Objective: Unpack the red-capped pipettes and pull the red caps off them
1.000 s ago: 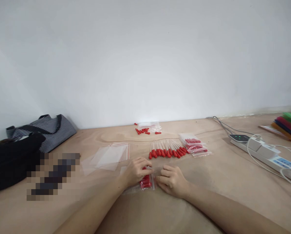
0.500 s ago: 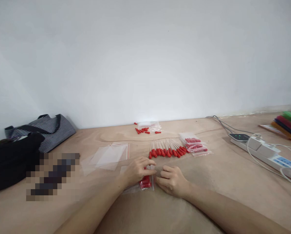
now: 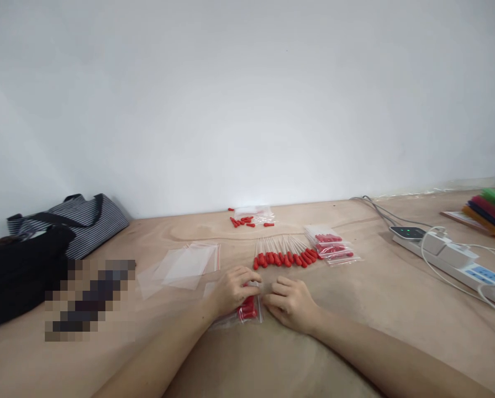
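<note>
A clear zip-lock bag (image 3: 247,313) with red rubber bulbs in it lies flat in front of me, its zip edge to the right. My left hand (image 3: 236,290) rests over the bag, thumb and forefinger curled onto it near the zip edge. My right hand (image 3: 292,305) is closed, its fingertips pinched at that same edge. Just beyond my hands, several droppers with red bulbs (image 3: 288,260) and thin pale stems lie in a fanned row. Filled zip-lock bags (image 3: 334,251) overlap at the row's right end. Part of the held bag is hidden under my left hand.
Flat clear bags (image 3: 189,267) lie to the left. Loose red bulbs (image 3: 242,221) and a bag of stems (image 3: 253,213) sit near the wall. A power strip (image 3: 458,262) with cables is at right, a striped bag (image 3: 92,224) and black cloth (image 3: 24,276) at left.
My left fingers have curled in closer to the bag's zip edge. My right hand has shifted slightly up and left along that edge. The other things stay where they were.
</note>
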### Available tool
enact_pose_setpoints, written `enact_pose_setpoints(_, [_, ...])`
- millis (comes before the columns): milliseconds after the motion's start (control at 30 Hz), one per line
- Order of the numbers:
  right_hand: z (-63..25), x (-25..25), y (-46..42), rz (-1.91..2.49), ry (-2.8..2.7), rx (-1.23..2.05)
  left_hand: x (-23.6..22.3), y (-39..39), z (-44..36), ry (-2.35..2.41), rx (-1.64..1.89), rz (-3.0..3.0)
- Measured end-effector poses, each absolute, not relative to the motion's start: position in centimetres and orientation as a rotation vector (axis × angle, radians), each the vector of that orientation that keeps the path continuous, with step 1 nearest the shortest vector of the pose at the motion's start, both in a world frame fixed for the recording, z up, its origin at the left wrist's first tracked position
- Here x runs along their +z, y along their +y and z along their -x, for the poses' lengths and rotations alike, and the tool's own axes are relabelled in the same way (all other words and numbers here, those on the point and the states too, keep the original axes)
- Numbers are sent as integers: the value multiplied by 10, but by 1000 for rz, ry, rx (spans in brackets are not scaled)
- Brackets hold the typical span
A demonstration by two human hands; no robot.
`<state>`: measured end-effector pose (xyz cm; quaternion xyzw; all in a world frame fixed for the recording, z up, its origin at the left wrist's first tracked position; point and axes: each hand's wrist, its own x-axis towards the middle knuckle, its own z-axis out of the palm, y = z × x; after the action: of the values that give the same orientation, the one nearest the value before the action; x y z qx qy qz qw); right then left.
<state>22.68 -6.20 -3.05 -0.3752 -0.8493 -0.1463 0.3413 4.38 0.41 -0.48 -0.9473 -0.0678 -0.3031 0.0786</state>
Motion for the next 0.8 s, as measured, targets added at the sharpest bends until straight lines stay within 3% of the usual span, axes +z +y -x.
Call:
enact_pose_setpoints(400, [-227, -32, -51, 954, -2252, -451, 0, 5, -42, -276, -680, 2952])
enact_pose_setpoints(800, [-226, -28, -47, 681, -2307, -737, 1, -1, -41, -315, -637, 3001])
